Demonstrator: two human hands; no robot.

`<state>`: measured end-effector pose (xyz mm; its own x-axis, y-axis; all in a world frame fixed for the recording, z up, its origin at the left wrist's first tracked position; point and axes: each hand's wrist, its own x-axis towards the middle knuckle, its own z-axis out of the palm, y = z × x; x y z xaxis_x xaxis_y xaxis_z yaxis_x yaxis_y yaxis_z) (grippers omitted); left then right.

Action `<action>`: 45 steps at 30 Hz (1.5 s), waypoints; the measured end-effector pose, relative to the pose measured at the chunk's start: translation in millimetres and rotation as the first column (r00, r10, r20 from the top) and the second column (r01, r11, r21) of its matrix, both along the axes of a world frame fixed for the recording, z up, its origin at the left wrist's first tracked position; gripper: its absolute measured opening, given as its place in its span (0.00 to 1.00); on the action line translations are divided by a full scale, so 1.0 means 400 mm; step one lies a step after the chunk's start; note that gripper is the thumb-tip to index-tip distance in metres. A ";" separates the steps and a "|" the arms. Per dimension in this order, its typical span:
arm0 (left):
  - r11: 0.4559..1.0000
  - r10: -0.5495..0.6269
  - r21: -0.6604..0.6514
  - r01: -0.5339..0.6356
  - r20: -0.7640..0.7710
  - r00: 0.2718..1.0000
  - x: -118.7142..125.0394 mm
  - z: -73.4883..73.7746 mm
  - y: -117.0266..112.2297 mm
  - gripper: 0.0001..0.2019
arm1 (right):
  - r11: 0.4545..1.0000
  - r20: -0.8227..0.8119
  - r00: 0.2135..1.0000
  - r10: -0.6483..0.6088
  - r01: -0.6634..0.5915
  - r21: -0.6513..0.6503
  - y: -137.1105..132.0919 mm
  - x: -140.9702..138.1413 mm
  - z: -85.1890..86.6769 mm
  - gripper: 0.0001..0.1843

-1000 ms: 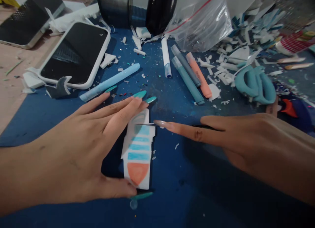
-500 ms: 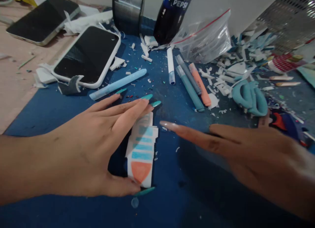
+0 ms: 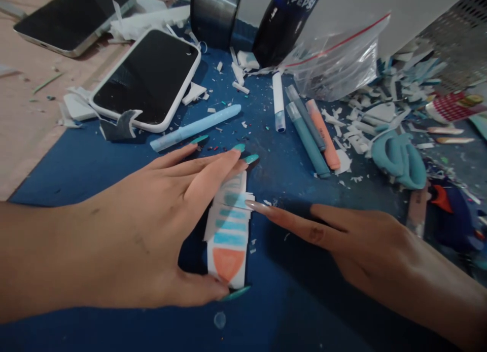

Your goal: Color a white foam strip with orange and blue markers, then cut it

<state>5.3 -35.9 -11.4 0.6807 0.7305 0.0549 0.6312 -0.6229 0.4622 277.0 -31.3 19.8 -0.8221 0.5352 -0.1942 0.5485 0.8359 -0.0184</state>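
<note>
Now your right hand (image 3: 361, 240) has its pale-nailed index fingertip at the right edge of the flat white strip with blue bars and an orange rounded end (image 3: 230, 234), where half a second ago it stood apart from it. A thin dark line, perhaps a blade, shows again by that nail, over the upper bars. Your left hand (image 3: 140, 235) remains spread wide, fingers over the strip's top and thumb at its orange end, holding it down on the dark blue work surface (image 3: 266, 321). Those fingers hide part of the top. Your right hand's curled fingers are out of sight beneath it, so I can't tell how tightly they close or on what. The upper border crops the dark Pepsi bottle (image 3: 283, 27) and the dark, shiny spool (image 3: 215, 20).
</note>
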 end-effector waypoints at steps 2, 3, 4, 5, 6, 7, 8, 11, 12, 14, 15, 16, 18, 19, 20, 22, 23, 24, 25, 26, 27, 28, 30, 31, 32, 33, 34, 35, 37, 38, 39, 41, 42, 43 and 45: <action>1.000 0.002 0.015 -0.002 -0.031 1.000 0.000 -0.001 0.000 0.50 | 1.000 0.004 1.000 0.002 -0.002 -0.001 0.000 0.001 -0.001 0.43; 1.000 0.007 0.021 -0.006 -0.049 0.999 -0.001 -0.001 0.000 0.50 | 1.000 0.003 1.000 0.004 -0.004 -0.001 0.001 0.002 -0.002 0.44; 1.000 0.010 0.028 -0.008 -0.060 0.998 -0.001 -0.002 0.000 0.50 | 1.000 0.008 1.000 0.000 0.000 -0.005 0.002 0.002 -0.003 0.44; 0.999 0.010 0.035 -0.008 -0.067 0.998 -0.001 -0.002 0.000 0.50 | 1.000 0.013 1.000 -0.004 0.004 -0.007 0.002 0.002 -0.004 0.44; 0.999 0.010 0.046 -0.007 -0.068 0.998 -0.001 -0.002 -0.001 0.50 | 1.000 0.013 1.000 -0.006 0.006 -0.011 0.003 0.003 -0.006 0.44; 0.998 0.007 0.058 -0.004 -0.066 0.998 -0.001 -0.002 -0.002 0.51 | 1.000 0.011 1.000 -0.008 0.009 -0.014 0.003 0.003 -0.007 0.44; 0.997 0.010 0.073 -0.005 -0.066 0.998 0.000 -0.002 -0.003 0.51 | 1.000 0.001 1.000 -0.006 0.006 -0.014 0.003 0.004 -0.008 0.44; 0.994 0.028 0.109 -0.019 -0.083 0.996 0.002 0.001 -0.006 0.50 | 1.000 -0.016 1.000 0.008 -0.008 -0.006 0.001 0.008 -0.011 0.43; 0.993 0.025 0.114 -0.015 -0.088 0.996 0.003 0.002 -0.007 0.50 | 1.000 -0.011 1.000 0.007 -0.007 -0.003 0.000 0.009 -0.012 0.43; 0.992 0.010 0.126 0.001 -0.093 0.996 0.003 0.003 -0.007 0.50 | 1.000 0.002 1.000 0.000 0.000 -0.002 -0.001 0.010 -0.012 0.43; 0.991 0.002 0.132 0.011 -0.095 0.995 0.003 0.002 -0.006 0.50 | 1.000 0.004 1.000 -0.005 0.005 -0.001 -0.001 0.010 -0.011 0.43; 0.990 -0.001 0.142 0.015 -0.097 0.995 0.002 0.002 -0.006 0.51 | 1.000 0.006 1.000 -0.007 0.007 -0.002 -0.001 0.010 -0.010 0.43; 0.987 0.008 0.160 0.008 -0.101 0.995 0.002 0.001 -0.004 0.51 | 1.000 0.004 1.000 -0.001 0.001 -0.002 -0.001 0.007 -0.008 0.44; 0.986 0.008 0.167 0.009 -0.102 0.995 0.002 0.001 -0.004 0.51 | 1.000 0.002 1.000 0.005 -0.005 -0.002 0.000 0.006 -0.007 0.44; 0.985 0.011 0.170 0.007 -0.107 0.994 0.003 0.001 -0.004 0.50 | 1.000 0.003 1.000 0.007 -0.007 -0.002 0.000 0.005 -0.006 0.44; 0.984 0.016 0.180 0.003 -0.107 0.994 0.004 0.001 -0.004 0.50 | 1.000 0.010 1.000 0.014 -0.014 -0.002 0.000 0.005 -0.005 0.44; 0.983 0.014 0.181 0.005 -0.105 0.994 0.005 0.001 -0.004 0.50 | 1.000 0.015 1.000 0.013 -0.013 -0.002 0.000 0.005 -0.005 0.45; 0.984 0.013 0.176 0.005 -0.104 0.994 0.004 0.000 -0.004 0.50 | 1.000 0.019 1.000 0.013 -0.013 -0.004 0.000 0.006 -0.005 0.45; 0.985 0.011 0.170 0.006 -0.100 0.995 0.004 0.000 -0.004 0.50 | 1.000 0.021 1.000 0.012 -0.012 -0.007 0.000 0.006 -0.005 0.45; 0.987 0.009 0.163 0.006 -0.090 0.996 0.002 -0.002 -0.004 0.50 | 1.000 0.023 1.000 0.007 -0.007 -0.010 -0.001 0.008 -0.006 0.45; 0.989 0.008 0.151 0.005 -0.083 0.997 0.001 -0.003 -0.003 0.50 | 1.000 0.023 1.000 0.001 -0.001 -0.013 -0.001 0.009 -0.006 0.46; 0.990 0.006 0.138 0.004 -0.078 0.997 -0.001 -0.004 -0.003 0.50 | 1.000 0.020 1.000 -0.003 0.003 -0.016 -0.001 0.010 -0.007 0.46; 0.992 0.002 0.127 0.007 -0.067 0.998 -0.003 -0.006 -0.003 0.50 | 1.000 0.017 1.000 -0.010 0.010 -0.020 -0.001 0.011 -0.007 0.46; 0.992 -0.002 0.128 0.010 -0.068 0.998 -0.004 -0.007 -0.003 0.50 | 1.000 0.018 1.000 -0.011 0.012 -0.022 -0.001 0.011 -0.007 0.46; 0.991 0.001 0.134 0.009 -0.073 0.997 -0.004 -0.007 -0.003 0.50 | 1.000 0.019 1.000 -0.009 0.009 -0.023 -0.001 0.011 -0.007 0.46; 0.990 0.000 0.144 0.011 -0.080 0.997 -0.004 -0.006 -0.003 0.50 | 1.000 0.021 1.000 -0.004 0.005 -0.025 -0.001 0.010 -0.007 0.45; 0.987 0.003 0.159 0.010 -0.084 0.996 -0.003 -0.005 -0.003 0.50 | 1.000 0.025 1.000 -0.001 0.002 -0.024 0.000 0.009 -0.007 0.45; 0.985 0.008 0.172 0.008 -0.091 0.996 -0.003 -0.004 -0.004 0.50 | 1.000 0.024 1.000 0.002 -0.001 -0.020 0.000 0.008 -0.006 0.46; 0.982 0.006 0.191 0.014 -0.099 0.995 -0.001 -0.002 -0.004 0.51 | 1.000 0.015 1.000 0.009 -0.009 -0.014 0.000 0.004 -0.002 0.46; 0.980 0.002 0.196 0.018 -0.101 0.995 -0.001 -0.001 -0.004 0.51 | 1.000 0.013 1.000 0.008 -0.008 -0.013 0.001 0.002 0.001 0.46; 0.980 -0.001 0.197 0.021 -0.101 0.995 -0.001 -0.001 -0.005 0.51 | 1.000 0.011 1.000 0.005 -0.005 -0.011 0.000 0.000 0.004 0.46; 0.981 -0.007 0.193 0.025 -0.098 0.995 -0.001 -0.003 -0.005 0.51 | 1.000 0.014 1.000 0.003 -0.003 -0.009 -0.001 -0.003 0.010 0.45; 0.981 -0.006 0.193 0.023 -0.092 0.996 -0.002 -0.004 -0.006 0.51 | 1.000 0.018 1.000 0.002 -0.002 -0.002 -0.002 -0.004 0.012 0.44; 0.982 -0.004 0.188 0.020 -0.089 0.996 -0.003 -0.005 -0.007 0.51 | 1.000 0.021 1.000 0.002 -0.002 0.008 -0.003 -0.005 0.014 0.44; 0.984 -0.006 0.179 0.020 -0.082 0.997 -0.003 -0.006 -0.008 0.51 | 0.999 0.030 1.000 0.002 -0.003 0.035 -0.006 -0.005 0.016 0.43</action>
